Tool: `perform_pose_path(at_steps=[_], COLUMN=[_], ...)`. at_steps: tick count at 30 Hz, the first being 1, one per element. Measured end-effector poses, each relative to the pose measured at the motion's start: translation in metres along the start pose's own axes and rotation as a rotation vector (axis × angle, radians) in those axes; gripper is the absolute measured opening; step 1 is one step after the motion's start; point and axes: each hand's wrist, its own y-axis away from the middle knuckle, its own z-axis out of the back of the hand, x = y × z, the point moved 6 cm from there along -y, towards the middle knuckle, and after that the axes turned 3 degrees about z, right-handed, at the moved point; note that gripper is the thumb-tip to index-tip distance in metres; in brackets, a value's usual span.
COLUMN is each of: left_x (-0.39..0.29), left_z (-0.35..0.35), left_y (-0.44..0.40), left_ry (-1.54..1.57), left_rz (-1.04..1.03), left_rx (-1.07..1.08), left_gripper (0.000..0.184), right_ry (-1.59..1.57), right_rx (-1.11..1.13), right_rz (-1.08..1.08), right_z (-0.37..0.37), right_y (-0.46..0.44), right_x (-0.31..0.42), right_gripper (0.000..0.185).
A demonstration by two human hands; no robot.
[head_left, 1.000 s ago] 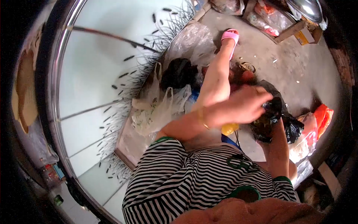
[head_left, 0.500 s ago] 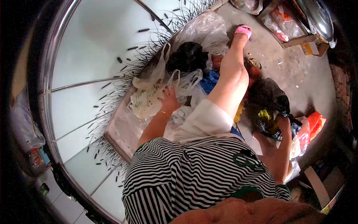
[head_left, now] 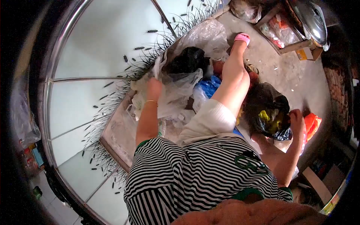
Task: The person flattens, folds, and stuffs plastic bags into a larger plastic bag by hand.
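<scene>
My left hand [head_left: 154, 89] is closed on the gathered top of a whitish plastic bag [head_left: 168, 93], whose bunched end sticks up past the fist. The rest of this translucent bag spreads to the right over the light board. On the other side, my right hand [head_left: 296, 118] has its fingers curled at the rim of an open black plastic bag [head_left: 268, 93]. Yellow scraps [head_left: 270, 116] show inside the bag's mouth. The fingertips are partly hidden against its edge. A red-orange bag [head_left: 312, 125] lies just beyond the right hand.
A crumpled black bag [head_left: 189, 60], a large clear plastic sheet [head_left: 208, 35] and a blue bag [head_left: 210, 86] lie near my outstretched leg. Frosted glass panels [head_left: 90, 105] stand along the left. An open box [head_left: 279, 32] with bags inside sits at upper right.
My left hand has gone from lying spread on the whitish bag to gripping its top, moving up and left. My right hand has shifted slightly right and up along the black bag's rim.
</scene>
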Motion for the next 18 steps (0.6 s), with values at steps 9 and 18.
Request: perform_pose_path(at_steps=[9,18], left_x=[-0.122,-0.218], left_z=[0.237,0.338], left_y=[0.017,0.063], left_ry=[1.329,1.707], left_rz=[0.019,-0.347], left_rx=[-0.104,0.095], left_gripper=[0.019,0.016], right_ry=[-0.836,-1.187], right_rx=[0.355,0.335], right_rz=[0.455,0.403], right_z=[-0.010,-0.069], right_y=[-0.007,-0.103], right_x=[0.207,0.309], right_gripper=[0.053,0.088])
